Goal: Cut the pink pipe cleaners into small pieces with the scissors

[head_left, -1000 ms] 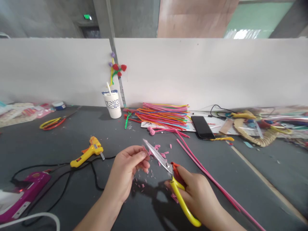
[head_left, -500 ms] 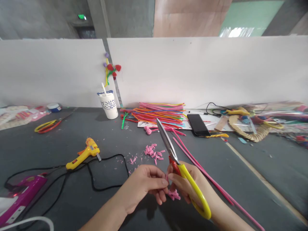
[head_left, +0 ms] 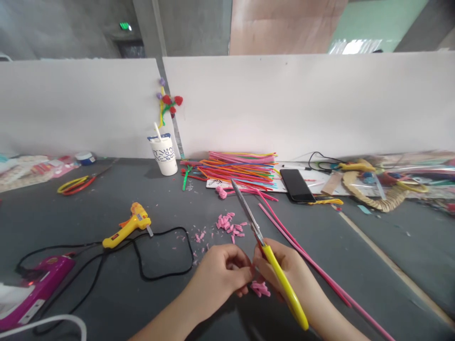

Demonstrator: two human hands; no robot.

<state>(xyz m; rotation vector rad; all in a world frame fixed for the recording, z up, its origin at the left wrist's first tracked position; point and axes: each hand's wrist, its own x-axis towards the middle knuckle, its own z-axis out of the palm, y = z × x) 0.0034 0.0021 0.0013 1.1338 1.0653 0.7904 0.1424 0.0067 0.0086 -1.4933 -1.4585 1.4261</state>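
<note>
Yellow-and-red scissors (head_left: 280,274) rest in my right hand (head_left: 284,267), blades closed and pointing up and away to the left. My left hand (head_left: 225,272) meets the right one, thumb and fingers pinched together; whatever sits between the fingertips is too small to make out. Just below the fingertips lies a little heap of short pink pieces (head_left: 260,288). Beyond the hands is a second pile of cut pink pieces (head_left: 230,223), with fine scraps to its left. Long pink pipe cleaners (head_left: 305,255) run along the table to the right of my right hand.
A yellow glue gun (head_left: 128,227) and its black cable lie left, near a purple power strip (head_left: 46,289). Farther back are a white cup (head_left: 166,158), colored pipe cleaners (head_left: 238,170), a black phone (head_left: 297,185), other scissors (head_left: 76,185) and a woven ring (head_left: 377,201).
My fingertips have drawn closer together and the scissors have turned more edge-on. The whole view has shifted slightly, so the table items appear a little farther right.
</note>
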